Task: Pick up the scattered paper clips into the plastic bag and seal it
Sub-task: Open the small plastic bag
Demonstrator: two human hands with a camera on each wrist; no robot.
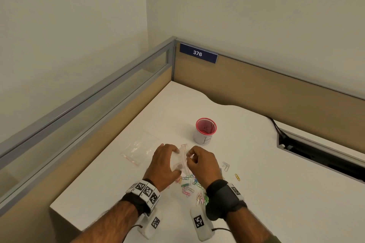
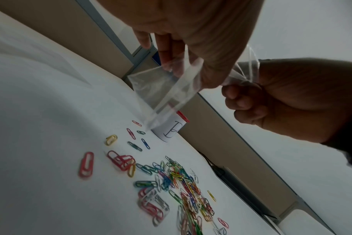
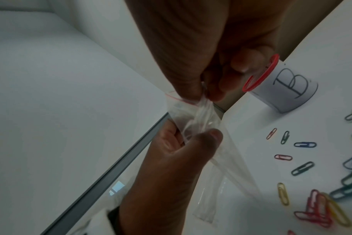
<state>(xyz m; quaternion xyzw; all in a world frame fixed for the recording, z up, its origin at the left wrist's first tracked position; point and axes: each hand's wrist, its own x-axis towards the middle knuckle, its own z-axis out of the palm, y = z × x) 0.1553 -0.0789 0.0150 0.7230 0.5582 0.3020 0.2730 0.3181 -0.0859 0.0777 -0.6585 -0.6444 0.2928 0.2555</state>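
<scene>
A: Far left of the desk (image 1: 110,179)?
B: Spare pile of clear zip bags (image 1: 139,149), flat, w/ red strip at near edge. Untouched, just left of the hands.

A: L hand?
B: Left hand (image 1: 163,164) is raised above the desk, fingers + thumb curled round the body of the plastic bag (image 1: 180,159), gripping it. Wrist cam shows the film (image 2: 165,89) hanging down from that grip.

A: R hand?
B: Right hand (image 1: 201,161) pinches the bag's red-lined mouth edge btwn thumb and fingertips (image 3: 217,93); other fingers curled in. Both hands meet at the bag, bag's off the surface. Can't tell if anything's inside yet.

A: Clips?
B: Paper clips (image 1: 192,185) lie on the desk, mixed colours, heaped below and btwn the wrists. A few strays to the right, incl. one yellow clip (image 1: 237,177) apart from the heap.

A: Behind?
B: Red-rimmed cup (image 1: 205,131) marked "B", upright, beyond the hands. Blue plate (image 1: 198,53) reads 376 on the partition.
</scene>
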